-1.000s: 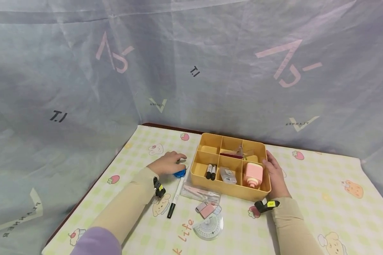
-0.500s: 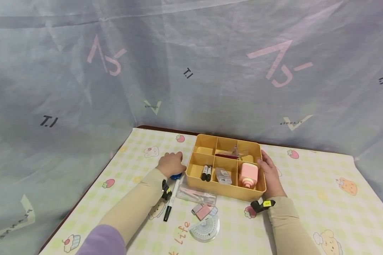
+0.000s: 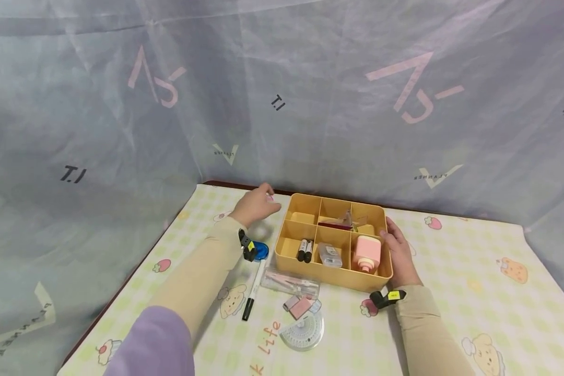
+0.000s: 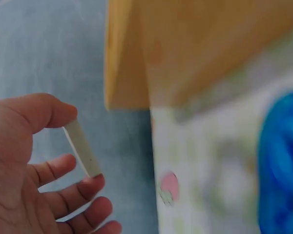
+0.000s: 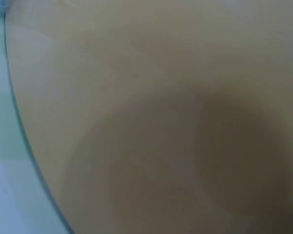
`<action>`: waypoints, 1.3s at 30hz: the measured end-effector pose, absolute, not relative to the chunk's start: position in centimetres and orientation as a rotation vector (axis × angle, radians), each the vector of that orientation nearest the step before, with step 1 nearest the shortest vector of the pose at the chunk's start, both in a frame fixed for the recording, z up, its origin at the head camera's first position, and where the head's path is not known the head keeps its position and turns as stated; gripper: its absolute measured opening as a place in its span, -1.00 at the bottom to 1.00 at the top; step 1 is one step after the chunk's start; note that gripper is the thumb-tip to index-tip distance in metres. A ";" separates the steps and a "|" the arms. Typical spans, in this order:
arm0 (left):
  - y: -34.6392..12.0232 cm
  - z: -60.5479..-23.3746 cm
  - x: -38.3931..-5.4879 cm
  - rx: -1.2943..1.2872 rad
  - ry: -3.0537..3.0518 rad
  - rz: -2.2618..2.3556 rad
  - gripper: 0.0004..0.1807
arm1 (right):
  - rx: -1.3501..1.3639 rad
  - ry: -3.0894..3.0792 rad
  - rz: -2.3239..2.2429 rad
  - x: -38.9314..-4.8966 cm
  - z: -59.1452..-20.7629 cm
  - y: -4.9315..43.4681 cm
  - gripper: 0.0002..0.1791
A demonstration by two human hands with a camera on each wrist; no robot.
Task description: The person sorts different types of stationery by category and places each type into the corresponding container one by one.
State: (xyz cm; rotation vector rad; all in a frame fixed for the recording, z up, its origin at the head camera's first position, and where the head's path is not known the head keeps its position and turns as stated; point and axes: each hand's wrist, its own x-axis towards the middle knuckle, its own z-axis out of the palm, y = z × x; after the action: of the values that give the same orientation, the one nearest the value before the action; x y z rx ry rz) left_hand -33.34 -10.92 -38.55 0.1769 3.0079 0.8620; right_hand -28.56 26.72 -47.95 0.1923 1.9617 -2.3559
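The left hand pinched one pale block between thumb and finger, near the left end of one six-compartment yellow box. The right hand touched the box's right end; how its fingers bent could not be told. The front row held two small black-and-white cylinders, one clear case and one pink bottle. One pen lay on the surface.

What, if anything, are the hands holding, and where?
Left hand: a small pale bar, pinched by its ends between thumb and fingertip. Right hand: against the yellow tray, thumb at its right rim; whether it grips is unclear.
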 end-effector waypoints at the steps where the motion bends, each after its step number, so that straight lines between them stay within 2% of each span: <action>1: -10.4 -38.3 -33.4 0.209 2.999 0.894 -0.52 | 0.189 1.963 -2.357 -28.6 -47.9 26.8 -0.31; 7: -7.3 -37.8 -33.0 0.379 2.970 0.937 -0.47 | 0.193 1.949 -2.366 -28.8 -47.9 26.8 -0.31; 13: -6.0 -38.7 -32.9 0.432 2.999 0.843 -0.51 | 0.226 1.940 -2.362 -28.8 -47.8 26.5 -0.31; 19: -6.0 -39.4 -33.0 0.458 2.995 0.842 -0.67 | 0.218 1.943 -2.361 -28.8 -47.9 26.4 -0.32; 30: -7.5 -40.1 -33.1 0.464 2.920 1.055 -0.67 | 0.210 1.935 -2.361 -28.7 -48.0 26.3 -0.30; 35: -9.8 -39.6 -33.2 0.382 2.922 1.032 -0.69 | 0.202 1.935 -2.367 -28.6 -47.9 26.4 -0.31; 39: -12.5 -39.8 -33.4 0.417 2.882 0.921 -0.69 | 0.210 1.942 -2.364 -28.5 -47.8 26.6 -0.32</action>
State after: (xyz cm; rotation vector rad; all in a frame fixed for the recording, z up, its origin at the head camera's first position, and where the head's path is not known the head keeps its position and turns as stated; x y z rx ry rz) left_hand -33.37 -12.55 -39.77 0.4170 2.8818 0.9206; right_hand -28.50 26.65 -47.83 0.2096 1.9424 -2.3642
